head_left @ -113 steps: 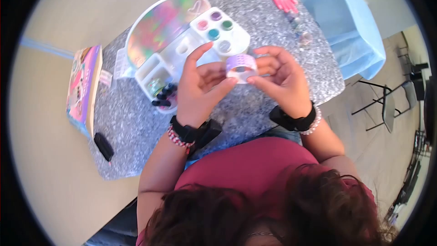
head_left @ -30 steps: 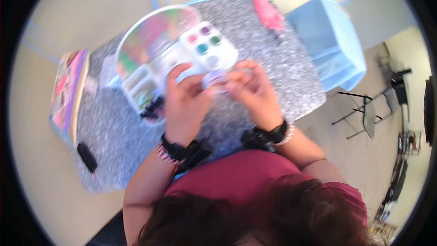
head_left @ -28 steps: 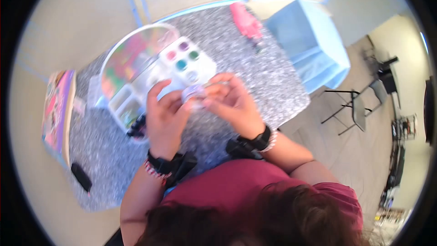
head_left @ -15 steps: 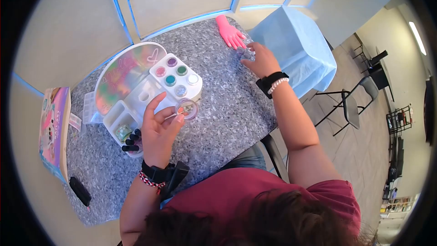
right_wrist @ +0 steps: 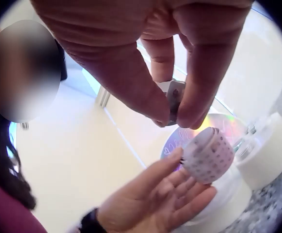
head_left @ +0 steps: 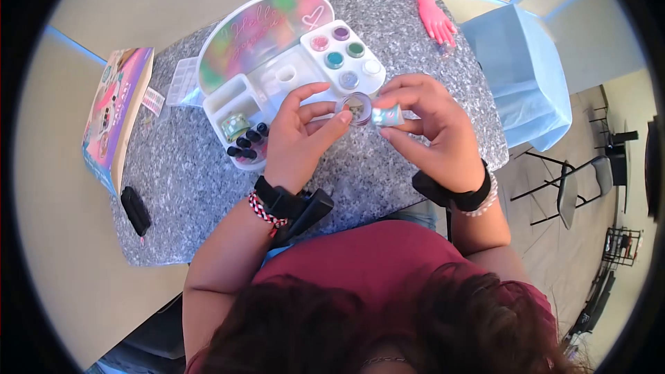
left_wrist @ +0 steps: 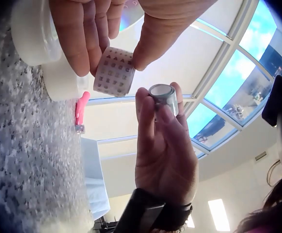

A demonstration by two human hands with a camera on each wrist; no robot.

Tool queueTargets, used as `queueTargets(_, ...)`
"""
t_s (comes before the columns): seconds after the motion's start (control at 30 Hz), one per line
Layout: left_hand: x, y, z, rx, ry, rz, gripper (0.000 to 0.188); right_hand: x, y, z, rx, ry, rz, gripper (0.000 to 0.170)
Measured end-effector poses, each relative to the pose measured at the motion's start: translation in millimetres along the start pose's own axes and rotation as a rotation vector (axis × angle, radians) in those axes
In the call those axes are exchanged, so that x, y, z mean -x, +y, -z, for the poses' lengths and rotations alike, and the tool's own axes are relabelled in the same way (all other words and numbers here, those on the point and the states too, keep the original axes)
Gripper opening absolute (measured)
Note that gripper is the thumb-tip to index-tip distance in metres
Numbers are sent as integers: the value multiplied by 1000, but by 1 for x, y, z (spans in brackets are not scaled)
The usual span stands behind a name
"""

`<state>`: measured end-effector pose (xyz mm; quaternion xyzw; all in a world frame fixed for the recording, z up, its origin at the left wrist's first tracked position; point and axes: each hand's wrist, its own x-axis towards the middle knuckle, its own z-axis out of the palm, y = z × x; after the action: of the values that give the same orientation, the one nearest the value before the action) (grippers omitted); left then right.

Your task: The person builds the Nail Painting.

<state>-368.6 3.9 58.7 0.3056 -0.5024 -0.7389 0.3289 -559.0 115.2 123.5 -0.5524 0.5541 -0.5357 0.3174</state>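
Note:
Between thumb and fingers my left hand [head_left: 298,138] holds a pale, wide sticker roll [left_wrist: 114,73] printed with rows of small dark marks. Its hollow end faces up in the head view. My right hand [head_left: 443,128] pinches a smaller, shiny pastel foil roll [head_left: 388,116], held just to the right of the sticker roll. In the right wrist view the fingers cover much of the foil roll [right_wrist: 176,97]. Both rolls are up in front of the white organizer [head_left: 277,83], which has an iridescent round backboard [head_left: 256,31].
Glitter pots [head_left: 334,60] sit in the organizer's right section; dark-capped bottles [head_left: 244,154] and a greenish roll [head_left: 235,126] in its left. A pink model hand [head_left: 436,21] lies far right, near a blue-covered block [head_left: 516,73]. A box [head_left: 114,107] and black case [head_left: 135,211] are left.
Earlier both hands held the sticker roll. My right hand then reached to small items beside the pink hand, and has come back with the foil roll. The left hand keeps the sticker roll.

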Motion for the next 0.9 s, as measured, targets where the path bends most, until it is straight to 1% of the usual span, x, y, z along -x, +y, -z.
queueTargets(0.03,0,1,-1,-3,5,3,57,-1,1,-2,-6,-3,-2,34)
queueTargets(0.1,0,3,-2,84,18,6,60,-6,4,-2,548,-6,356,34)
queueTargets(0.13,0,3,-1,86,21,4,60,-8,6,-5,593,24,428,35)
queueTargets(0.17,1,4,-1,48,8,-7,58,-8,7,-9,594,20,430,35)
queueTargets(0.23,1,4,0,10,-3,-18,57,-5,12,-15,548,78,311,32)
queueTargets(0.33,1,3,0,-5,-3,-27,57,-5,20,-14,562,87,321,29)
queueTargets(0.43,1,1,1,-19,2,-24,56,-5,17,-14,603,60,317,25)
queueTargets(0.57,1,3,0,-57,-4,-5,57,-5,14,-15,620,88,301,25)
queueTargets(0.67,3,2,-1,-82,-16,-9,59,-6,13,-15,679,74,323,27)
queueTargets(0.73,3,2,-1,-86,-21,-15,61,-5,13,-17,676,36,315,35)
queueTargets(0.77,3,3,-1,-87,-22,-12,61,-5,13,-18,676,36,315,35)
queueTargets(0.83,2,2,0,-87,-25,-9,62,-6,13,-21,698,68,353,43)
queueTargets(0.9,-1,0,2,49,-63,13,66,-7,13,-17,702,57,341,45)
